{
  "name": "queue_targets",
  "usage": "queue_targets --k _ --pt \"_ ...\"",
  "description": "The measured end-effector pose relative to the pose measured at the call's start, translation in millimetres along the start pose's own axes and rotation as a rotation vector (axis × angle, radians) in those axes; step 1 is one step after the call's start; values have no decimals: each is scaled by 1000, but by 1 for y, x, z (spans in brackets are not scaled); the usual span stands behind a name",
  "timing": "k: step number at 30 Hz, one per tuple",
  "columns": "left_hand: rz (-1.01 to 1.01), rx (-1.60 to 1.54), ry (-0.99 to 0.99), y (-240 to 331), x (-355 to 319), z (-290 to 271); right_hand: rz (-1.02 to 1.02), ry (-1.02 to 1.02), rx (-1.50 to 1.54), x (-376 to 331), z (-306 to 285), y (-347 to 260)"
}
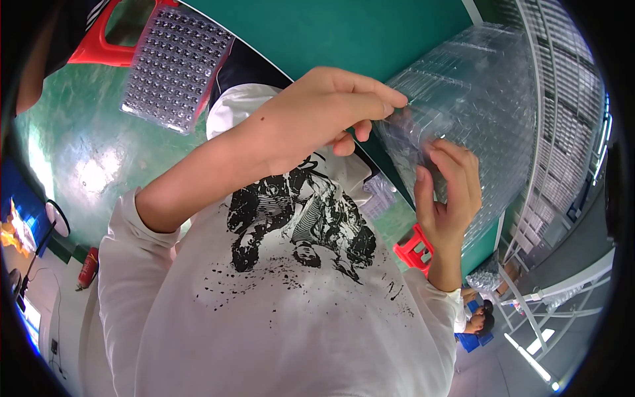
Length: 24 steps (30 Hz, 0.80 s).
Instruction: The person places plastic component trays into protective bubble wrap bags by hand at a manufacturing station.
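My left hand (311, 112) reaches across with thumb and forefinger pressed together and the other fingers curled under. At its fingertips is a piece of thin clear plastic (411, 132), whose exact shape is hard to make out. My right hand (453, 188) is bent around the lower side of that piece, with the fingertips against it and the thumb a little apart from the fingers. Just beyond both hands lies a large stack of clear plastic trays (489, 99) with rows of small pockets, on a green table (344, 33).
At the left, a clear tray filled with small shiny round parts (175, 69) rests on a red stool (99, 49). Another red stool (415, 250) stands below the table. A fire extinguisher (87, 268) is by the wall. Another person (481, 319) is at the lower right, near white metal racking (562, 288).
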<state>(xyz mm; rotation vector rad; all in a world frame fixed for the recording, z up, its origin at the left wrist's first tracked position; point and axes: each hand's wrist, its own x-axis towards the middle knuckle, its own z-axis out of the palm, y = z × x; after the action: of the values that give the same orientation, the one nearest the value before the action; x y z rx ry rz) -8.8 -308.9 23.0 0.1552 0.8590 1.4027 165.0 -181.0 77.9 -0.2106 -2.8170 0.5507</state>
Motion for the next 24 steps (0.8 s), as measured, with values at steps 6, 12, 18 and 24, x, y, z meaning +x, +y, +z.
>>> queue_targets --k 6,12,18,24 --pt "-47 -50 22 5 -5 3 -3 6 -3 1 1 0" --pt "-32 -85 35 1 -8 4 -2 7 -8 1 1 0" --pt "-68 -149 21 1 -10 5 -5 9 -5 1 2 1" --pt "-140 -296 -51 0 -2 1 2 15 -9 1 1 -1"
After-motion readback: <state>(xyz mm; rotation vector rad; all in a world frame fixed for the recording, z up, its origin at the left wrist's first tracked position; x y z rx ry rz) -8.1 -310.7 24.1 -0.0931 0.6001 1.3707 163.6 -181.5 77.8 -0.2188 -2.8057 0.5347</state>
